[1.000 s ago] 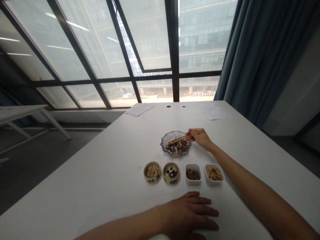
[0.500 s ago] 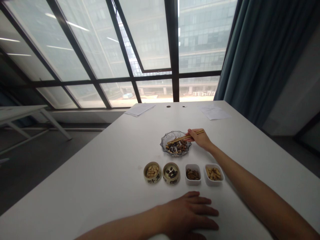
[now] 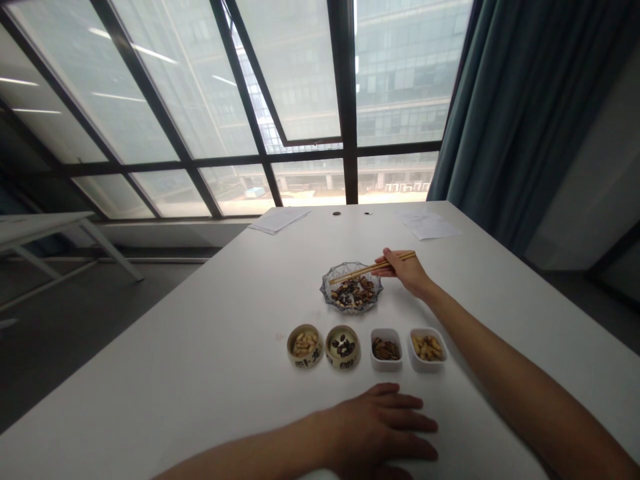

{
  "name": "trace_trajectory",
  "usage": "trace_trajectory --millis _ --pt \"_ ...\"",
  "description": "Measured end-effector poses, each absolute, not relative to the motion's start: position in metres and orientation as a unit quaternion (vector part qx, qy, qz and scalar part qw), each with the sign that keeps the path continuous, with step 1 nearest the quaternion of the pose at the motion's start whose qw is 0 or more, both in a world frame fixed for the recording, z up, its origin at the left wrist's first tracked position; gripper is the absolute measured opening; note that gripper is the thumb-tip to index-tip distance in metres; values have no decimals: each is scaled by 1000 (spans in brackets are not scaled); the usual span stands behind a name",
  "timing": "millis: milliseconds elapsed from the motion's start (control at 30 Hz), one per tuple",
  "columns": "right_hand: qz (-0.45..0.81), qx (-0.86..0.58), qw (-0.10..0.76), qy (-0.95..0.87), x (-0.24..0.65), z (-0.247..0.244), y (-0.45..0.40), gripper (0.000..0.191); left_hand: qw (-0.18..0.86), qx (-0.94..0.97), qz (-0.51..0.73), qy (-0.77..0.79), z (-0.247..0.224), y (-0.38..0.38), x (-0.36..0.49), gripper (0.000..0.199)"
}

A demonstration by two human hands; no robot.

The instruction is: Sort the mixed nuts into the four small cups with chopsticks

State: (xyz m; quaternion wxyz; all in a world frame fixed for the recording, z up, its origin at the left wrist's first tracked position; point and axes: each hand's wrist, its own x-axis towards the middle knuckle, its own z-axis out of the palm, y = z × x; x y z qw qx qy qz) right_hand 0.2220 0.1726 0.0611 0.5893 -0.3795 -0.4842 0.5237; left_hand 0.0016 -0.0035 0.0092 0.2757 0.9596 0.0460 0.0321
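Note:
My right hand (image 3: 403,272) is closed around a pair of wooden chopsticks (image 3: 367,269), whose tips hover over the far left part of a clear glass bowl (image 3: 326,298). Mixed brown, dark and pale dried pieces (image 3: 353,293) lie in that bowl. I cannot make out anything between the tips. Resting palm down near the table's front edge, my left hand (image 3: 387,430) has its fingers spread and holds nothing. Beyond its fingertips stand a round dish of peanuts (image 3: 305,344), a round dish of dark seeds (image 3: 343,346), a white tub of thin brown pieces (image 3: 385,349) and a white tub of yellowish pieces (image 3: 427,347).
All this stands on a white table (image 3: 210,353). Paper sheets lie at the far left (image 3: 280,219) and far right (image 3: 430,225) of it. Blue curtains (image 3: 500,133) hang on the right beside large windows. Another white table (image 3: 45,223) is at the left.
My right hand has shifted slightly right and up, lifting the chopstick tips off the pieces in the glass bowl. My left hand stays put.

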Motion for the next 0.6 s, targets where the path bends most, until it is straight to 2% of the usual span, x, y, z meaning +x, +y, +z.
trace_trajectory --millis 133,400,600 --pt "552 -350 563 -505 216 77 159 49 280 958 29 48 8 -4 2 55" --pt "611 -311 445 -577 191 96 124 56 273 960 30 48 7 -4 2 55" --pt "613 -313 436 -580 187 96 120 55 273 960 28 45 8 -3 2 54"
